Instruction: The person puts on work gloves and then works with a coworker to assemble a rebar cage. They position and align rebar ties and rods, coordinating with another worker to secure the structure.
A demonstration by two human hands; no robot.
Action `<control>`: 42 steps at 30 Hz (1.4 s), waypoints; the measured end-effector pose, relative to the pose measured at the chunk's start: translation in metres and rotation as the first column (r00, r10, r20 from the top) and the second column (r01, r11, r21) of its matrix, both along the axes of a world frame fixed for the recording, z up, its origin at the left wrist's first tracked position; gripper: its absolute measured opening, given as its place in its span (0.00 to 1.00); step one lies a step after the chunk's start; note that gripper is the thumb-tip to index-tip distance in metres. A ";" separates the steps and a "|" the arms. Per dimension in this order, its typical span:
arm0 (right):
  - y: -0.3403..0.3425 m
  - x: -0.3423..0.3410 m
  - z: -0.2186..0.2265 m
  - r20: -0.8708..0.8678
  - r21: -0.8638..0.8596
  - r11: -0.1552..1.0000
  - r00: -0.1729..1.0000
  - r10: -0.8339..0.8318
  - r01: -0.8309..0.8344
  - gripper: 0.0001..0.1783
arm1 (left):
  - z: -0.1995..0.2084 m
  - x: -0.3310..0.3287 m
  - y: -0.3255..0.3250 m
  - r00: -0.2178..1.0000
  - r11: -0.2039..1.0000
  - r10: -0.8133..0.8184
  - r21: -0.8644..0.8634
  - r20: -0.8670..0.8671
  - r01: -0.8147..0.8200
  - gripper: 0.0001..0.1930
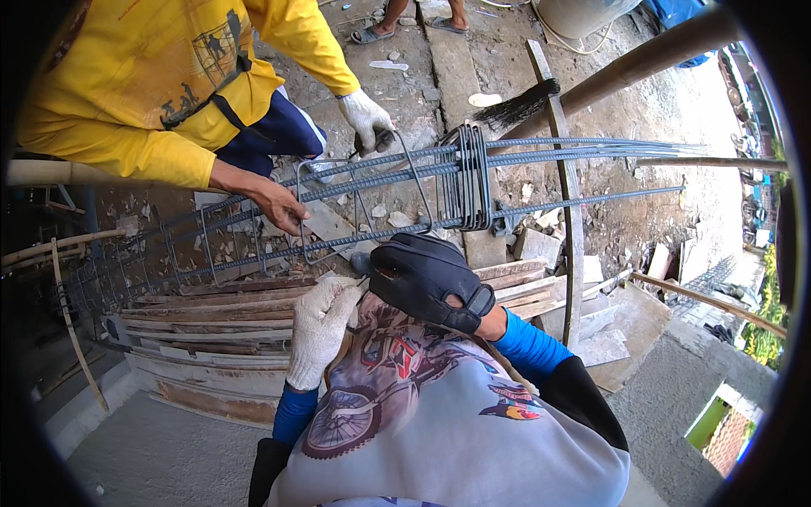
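Observation:
A long cage of steel reinforcing bars runs across in front of me, with square stirrups spaced along it. Several stirrups stand packed in a bundle right of the middle. My left hand, in a white knit glove, is closed just below the lower bar, its fingertips pressed together. Beside it, my right hand, in a black padded glove, is curled close under the bar and a stirrup. Whatever either hand grips is hidden or too small to name.
Across the cage, a co-worker in a yellow shirt has a gloved hand and a bare hand at the bars. Wooden planks lie stacked below. An upright timber, a pole and rubble stand right; another person's feet show beyond.

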State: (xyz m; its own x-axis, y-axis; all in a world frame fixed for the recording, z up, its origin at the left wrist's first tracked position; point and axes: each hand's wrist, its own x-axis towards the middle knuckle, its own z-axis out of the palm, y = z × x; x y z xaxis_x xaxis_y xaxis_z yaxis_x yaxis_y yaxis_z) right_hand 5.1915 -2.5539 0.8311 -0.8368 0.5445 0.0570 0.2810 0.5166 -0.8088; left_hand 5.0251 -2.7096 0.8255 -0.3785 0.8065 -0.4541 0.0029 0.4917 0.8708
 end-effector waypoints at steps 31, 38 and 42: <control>0.113 0.206 -0.130 0.273 -0.890 0.269 0.904 -0.330 0.367 0.20 | 0.001 0.097 0.076 0.985 0.968 -0.173 -0.179 0.016 0.173 0.08; 0.129 0.177 -0.153 0.253 -0.806 0.403 0.867 -0.429 0.434 0.16 | -0.010 0.095 0.074 0.971 0.965 -0.238 -0.117 -0.001 0.237 0.09; 0.147 0.164 -0.171 0.072 -0.605 0.746 0.952 -0.297 0.279 0.09 | -0.016 0.095 0.068 0.967 0.963 -0.255 -0.083 0.012 0.255 0.09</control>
State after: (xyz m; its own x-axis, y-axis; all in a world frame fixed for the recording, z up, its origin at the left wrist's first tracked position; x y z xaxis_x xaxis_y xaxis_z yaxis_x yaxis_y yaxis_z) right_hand 5.3552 -2.4072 0.6605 -0.6376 0.6889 -0.3447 0.3095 -0.1807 -0.9336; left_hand 5.1198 -2.6417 0.8095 -0.1643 0.8356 -0.5242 0.1363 0.5456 0.8269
